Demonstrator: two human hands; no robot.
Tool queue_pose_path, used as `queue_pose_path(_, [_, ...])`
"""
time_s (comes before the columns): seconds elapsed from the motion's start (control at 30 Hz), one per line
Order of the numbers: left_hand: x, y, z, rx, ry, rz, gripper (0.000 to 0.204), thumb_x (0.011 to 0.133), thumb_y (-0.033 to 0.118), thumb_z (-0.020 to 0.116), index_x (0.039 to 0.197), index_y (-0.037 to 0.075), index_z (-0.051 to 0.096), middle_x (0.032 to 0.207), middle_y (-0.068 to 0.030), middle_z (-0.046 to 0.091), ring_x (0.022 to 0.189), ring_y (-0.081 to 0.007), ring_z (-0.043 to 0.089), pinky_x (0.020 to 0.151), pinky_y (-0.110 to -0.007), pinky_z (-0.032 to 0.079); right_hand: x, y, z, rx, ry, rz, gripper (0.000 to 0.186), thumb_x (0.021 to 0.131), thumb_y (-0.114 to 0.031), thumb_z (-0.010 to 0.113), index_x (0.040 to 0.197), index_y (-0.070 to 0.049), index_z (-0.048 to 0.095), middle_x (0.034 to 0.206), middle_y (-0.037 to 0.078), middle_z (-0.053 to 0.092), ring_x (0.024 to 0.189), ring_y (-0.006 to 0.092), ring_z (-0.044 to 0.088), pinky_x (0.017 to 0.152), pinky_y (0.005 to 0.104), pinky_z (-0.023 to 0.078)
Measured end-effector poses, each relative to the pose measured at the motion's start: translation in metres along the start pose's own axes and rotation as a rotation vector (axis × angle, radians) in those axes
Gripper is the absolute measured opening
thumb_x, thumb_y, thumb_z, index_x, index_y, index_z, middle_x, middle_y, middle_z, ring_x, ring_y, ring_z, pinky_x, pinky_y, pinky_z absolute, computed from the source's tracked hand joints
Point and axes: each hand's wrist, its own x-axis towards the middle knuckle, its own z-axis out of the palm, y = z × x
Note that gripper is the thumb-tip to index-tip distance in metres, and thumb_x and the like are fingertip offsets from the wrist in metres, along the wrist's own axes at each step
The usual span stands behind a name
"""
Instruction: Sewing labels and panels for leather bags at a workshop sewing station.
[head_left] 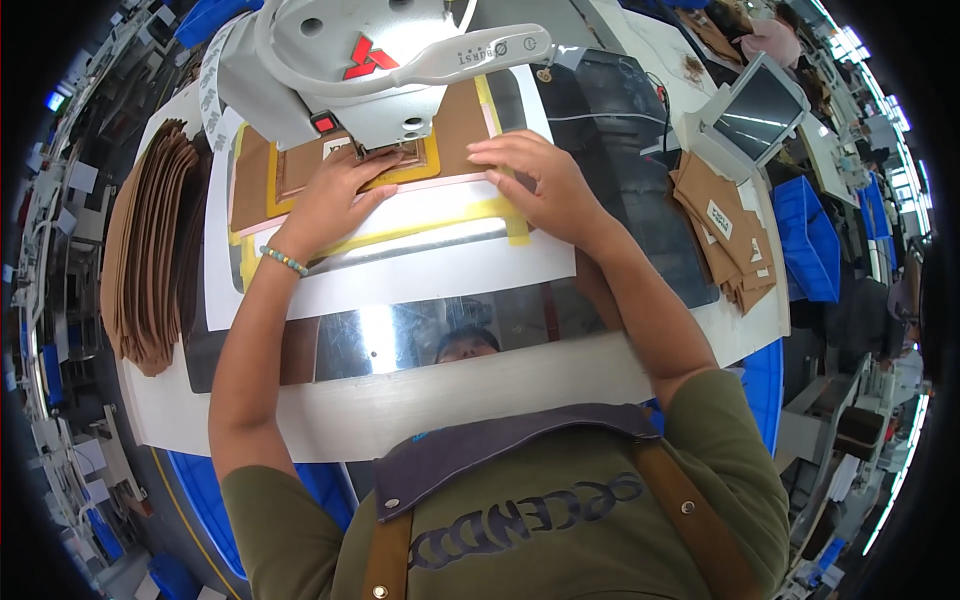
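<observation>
My left hand lies with fingers apart on brown material and a yellow frame, just beneath the grey sewing machine head. Its fingertips are beside the presser foot, partly hiding it. My right hand, fingers apart and slightly curved, rests at the right end of the brown piece, by a pink strip along its lower edge. Both hands are over a white sheet with yellow tape and a metal strip on it.
Stacked brown pieces lie at the left; labelled brown pieces at the right, below a screen. Blue bins stand beside and beneath the pale table. A person in pink is at upper right.
</observation>
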Motion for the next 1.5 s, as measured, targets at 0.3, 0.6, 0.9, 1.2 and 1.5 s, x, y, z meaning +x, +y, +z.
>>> queue_pose_path(0.3, [-0.026, -0.044, -0.003, 0.052, 0.144, -0.123, 0.046, 0.106, 0.022, 0.063, 0.144, -0.003, 0.064, 0.152, -0.0222, 0.059, 0.146, -0.0407, 0.048, 0.126, -0.048, 0.035, -0.023, -0.16, -0.13, 0.77, 0.035, -0.712, 0.021, 0.1, -0.024, 0.077, 0.119, -0.017, 0.079, 0.085, 0.01, 0.075, 0.063, 0.0184, 0.065, 0.058, 0.0329, 0.051])
queue_pose_path(0.6, [-0.07, -0.081, -0.045, 0.103, 0.101, -0.29, 0.071, 0.114, 0.044, 0.049, 0.158, -0.012, 0.044, 0.168, -0.0295, 0.041, 0.157, -0.0453, 0.035, 0.134, -0.05, 0.024, -0.077, -0.211, -0.188, 0.603, 0.123, -0.838, 0.018, 0.102, -0.022, 0.074, 0.116, -0.014, 0.081, 0.081, 0.01, 0.072, 0.064, 0.0202, 0.063, 0.054, 0.0343, 0.046])
queue_pose_path(0.9, [-0.057, -0.056, -0.05, 0.202, -0.024, -0.332, 0.064, 0.115, 0.034, 0.049, 0.163, -0.007, 0.04, 0.172, -0.0272, 0.034, 0.162, -0.042, 0.027, 0.136, -0.048, 0.018, -0.08, -0.228, -0.168, 0.601, 0.54, -0.887, 0.025, 0.106, -0.011, 0.069, 0.124, -0.022, 0.083, 0.063, -0.001, 0.059, 0.045, 0.0079, 0.034, 0.04, 0.0255, 0.024])
queue_pose_path(1.2, [-0.039, -0.013, -0.032, 0.153, 0.068, -0.33, 0.066, 0.114, 0.038, 0.049, 0.161, -0.009, 0.042, 0.171, -0.0291, 0.035, 0.161, -0.0456, 0.025, 0.135, -0.05, 0.019, -0.085, -0.161, -0.19, 0.709, 0.166, -0.553, 0.018, 0.103, -0.019, 0.071, 0.113, -0.009, 0.082, 0.084, 0.008, 0.073, 0.066, 0.0193, 0.063, 0.059, 0.0327, 0.047])
queue_pose_path(1.5, [0.02, -0.056, 0.028, 0.374, 0.01, -0.291, 0.057, 0.112, 0.031, 0.052, 0.154, -0.008, 0.052, 0.165, -0.0308, 0.042, 0.155, -0.0465, 0.036, 0.127, -0.05, 0.03, -0.112, -0.05, -0.105, 0.383, -0.003, 0.22, 0.019, 0.103, -0.017, 0.07, 0.111, -0.003, 0.08, 0.093, 0.008, 0.077, 0.081, 0.0189, 0.07, 0.074, 0.0351, 0.054])
